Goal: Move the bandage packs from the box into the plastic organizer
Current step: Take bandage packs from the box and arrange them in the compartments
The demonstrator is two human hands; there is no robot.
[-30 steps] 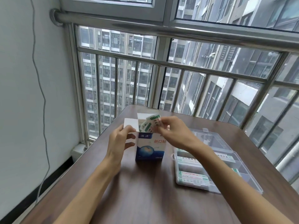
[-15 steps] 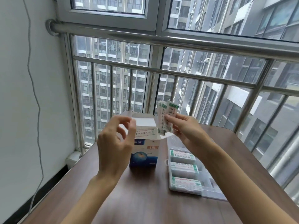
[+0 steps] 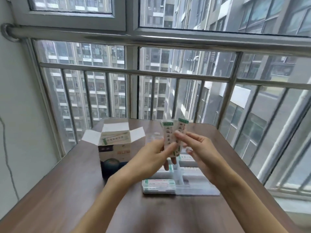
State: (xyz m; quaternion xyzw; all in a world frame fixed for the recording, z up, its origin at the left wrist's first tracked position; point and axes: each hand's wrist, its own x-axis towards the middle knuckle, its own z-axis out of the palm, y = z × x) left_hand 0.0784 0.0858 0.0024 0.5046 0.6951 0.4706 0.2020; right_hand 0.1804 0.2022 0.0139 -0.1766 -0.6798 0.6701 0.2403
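A person's left hand (image 3: 151,158) and right hand (image 3: 200,152) together pinch 2 upright bandage packs (image 3: 173,137) above the clear plastic organizer (image 3: 198,190) on a wooden table (image 3: 67,199), fingers curled around the strips. More packs lie in the organizer's near compartments. The open box (image 3: 114,147) stands just left, another pack visible inside.

Both forearms are extended forward and converge at centre. The left hand (image 3: 149,155) is raised, thumb up, its fingers (image 3: 173,161) curled in a pinch. The right hand (image 3: 200,148) is held opposite, its fingers (image 3: 180,134) pinched against the thumb.
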